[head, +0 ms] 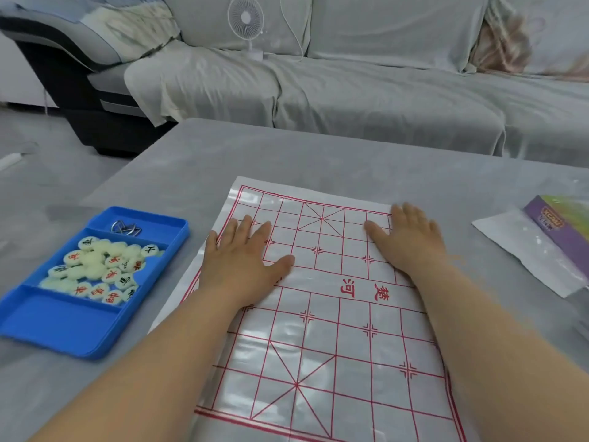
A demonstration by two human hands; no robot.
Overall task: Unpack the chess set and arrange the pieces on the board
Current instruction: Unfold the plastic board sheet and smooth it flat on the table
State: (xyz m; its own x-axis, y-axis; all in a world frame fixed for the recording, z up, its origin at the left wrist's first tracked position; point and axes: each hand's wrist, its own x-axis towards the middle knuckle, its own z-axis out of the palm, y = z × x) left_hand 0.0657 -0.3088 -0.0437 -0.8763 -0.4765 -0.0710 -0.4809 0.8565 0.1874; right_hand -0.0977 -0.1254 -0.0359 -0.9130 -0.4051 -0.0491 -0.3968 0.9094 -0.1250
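Presses left hand [242,260] flat on board [322,314], fingers straight and spread, over the left margin of the far half, gripping nothing. Presses right hand [411,240] flat as well, fingers straight and nearly together, by the far right corner, gripping nothing.

Edges and room: board thin, glossy, slightly skewed on grey table [191,173], near edge cut off by the bottom of the view. Far edge well short of the table's far edge, with a wide band of bare top beyond. Left edge near blue tray [47,330], apart from it, with a narrow strip of table between. Right edge well apart from white plastic bag [526,250], bare top between. Purple box [561,218] lying on the bag at the right edge of the view. Covered sofa [382,100] past the table, small white fan [245,17] standing on it.

Counts: one board, two hands, one tray with three compartments, one bag, one box, one fan. Pieces [102,266] heaped in the middle compartment only — pale round discs, overlapping, too piled to count. Metal clips [126,228] in the far compartment, number unclear.

Writing: red 楚 河 across the board's middle band, red grid with two crossed boxes. Red and black characters on the discs — too small to read surely. Box print blurred
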